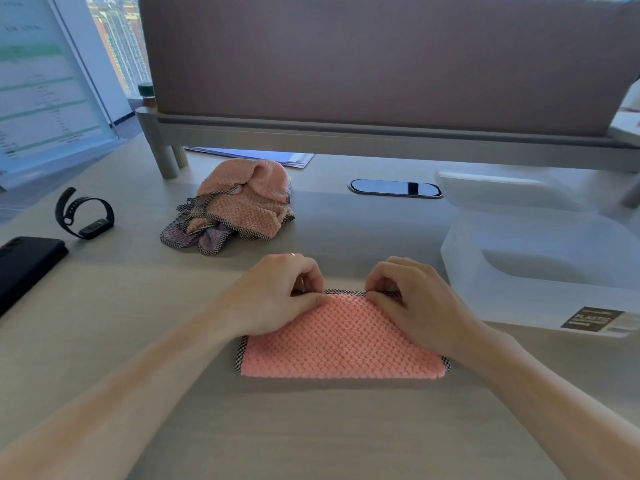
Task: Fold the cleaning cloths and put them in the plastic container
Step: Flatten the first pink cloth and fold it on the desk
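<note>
Cloth (343,341) hem: left grip (277,296), right grip (415,301)

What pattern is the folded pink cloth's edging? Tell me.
Black-and-white check edging on the pink cloth; head view.

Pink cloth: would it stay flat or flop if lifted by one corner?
Probably flop: the pile of cloths behind lies crumpled and sagging. The pink cloth likely unfolds too, being doubled over. It looks light: left hand and right hand pinch its far edge.
</note>
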